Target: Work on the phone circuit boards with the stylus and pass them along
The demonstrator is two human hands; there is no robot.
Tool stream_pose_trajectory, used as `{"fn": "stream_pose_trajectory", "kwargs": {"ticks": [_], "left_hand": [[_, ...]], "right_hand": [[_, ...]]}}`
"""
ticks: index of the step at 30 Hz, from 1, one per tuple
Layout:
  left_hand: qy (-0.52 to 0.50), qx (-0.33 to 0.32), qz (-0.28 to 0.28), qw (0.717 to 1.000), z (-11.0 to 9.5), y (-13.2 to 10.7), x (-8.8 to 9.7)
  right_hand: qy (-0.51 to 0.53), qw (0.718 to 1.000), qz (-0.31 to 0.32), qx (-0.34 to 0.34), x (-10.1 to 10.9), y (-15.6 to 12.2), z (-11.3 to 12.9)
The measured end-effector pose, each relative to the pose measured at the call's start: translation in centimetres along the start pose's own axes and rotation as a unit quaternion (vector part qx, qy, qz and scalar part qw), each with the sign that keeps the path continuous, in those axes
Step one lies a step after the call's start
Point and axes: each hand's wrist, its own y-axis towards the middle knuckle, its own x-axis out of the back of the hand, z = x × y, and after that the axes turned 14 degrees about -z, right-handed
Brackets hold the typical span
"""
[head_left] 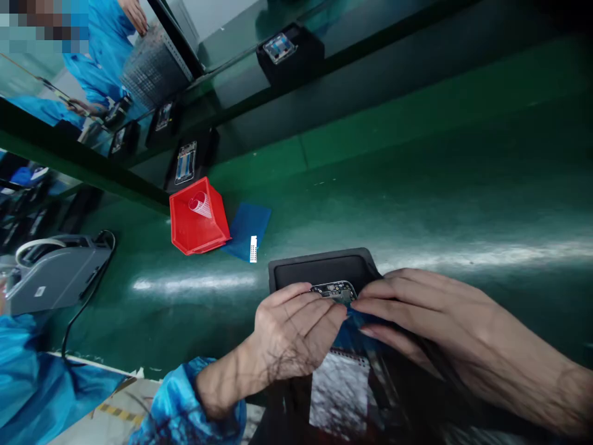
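An opened phone [334,288] with its circuit board showing rests in a black padded tray [319,254]; most of it is hidden by my hands. Over its left side my left hand [296,330] is closed, fingertips pressed together at the board, and whatever they pinch is too small or covered to make out. From the other side my right hand [430,309] has its fingers closed at the phone's right edge. A strip of blue film shows beneath the fingertips. Below my left hand lies a spiral notepad [339,392].
A red bin [200,225] holds a rolled white dotted sheet. Beside it lies a blue sheet [252,222] with a white label strip [253,249]. A grey machine [60,272] with a black cable stands left. Opened phones on black trays line the back; co-workers in blue sleeves sit left.
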Motion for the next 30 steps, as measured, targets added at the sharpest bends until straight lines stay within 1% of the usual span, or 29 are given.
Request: {"fn": "stream_pose_trajectory", "kwargs": {"ticks": [2, 4, 6, 8, 13, 17, 19, 22, 27, 28, 30], "left_hand": [[0.001, -0.001, -0.004, 1.0, 0.0, -0.2, -0.2], [-0.002, 0.014, -0.006, 1.0, -0.1, -0.5, -0.3], [-0.009, 0.029, -0.005, 1.0, -0.1, -0.6, -0.4], [-0.012, 0.037, 0.002, 0.999, -0.1, -0.4, -0.3], [-0.008, 0.047, 0.021, 0.999, 0.0, 0.6, 0.2], [-0.012, 0.062, 0.017, 0.998, 0.1, 0.6, 0.3], [-0.017, 0.069, 0.016, 0.997, 0.2, 0.4, 0.3], [-0.032, 0.079, 0.022, 0.996, 0.1, 0.2, 0.3], [-0.053, 0.095, 0.045, 0.993, 0.0, 0.3, 0.5], [-0.053, 0.097, 0.043, 0.993, 0.0, 0.4, 0.4], [-0.053, 0.097, 0.029, 0.993, 0.2, 0.5, 0.3]], "right_hand": [[-0.001, 1.0, -0.003, -0.001, -0.1, 0.3, 0.0], [-0.01, 1.0, -0.013, 0.021, -0.2, 0.5, 0.1], [-0.016, 0.999, -0.01, 0.051, -0.2, 0.5, 0.1], [-0.021, 0.998, -0.005, 0.064, -0.3, 0.2, 0.2], [-0.018, 0.999, -0.029, 0.006, 0.2, -0.9, -0.2], [-0.002, 1.0, -0.002, -0.02, 0.6, -0.7, -0.5], [-0.003, 1.0, -0.004, -0.025, 0.6, -0.5, -0.5], [-0.007, 1.0, -0.004, -0.014, 0.5, -0.7, -0.5], [0.005, 1.0, 0.024, -0.004, 0.5, -1.5, -0.9], [0.007, 1.0, 0.029, -0.002, 0.5, -1.7, -1.0], [0.012, 1.0, 0.017, -0.01, 0.6, -1.8, -1.2]]}}
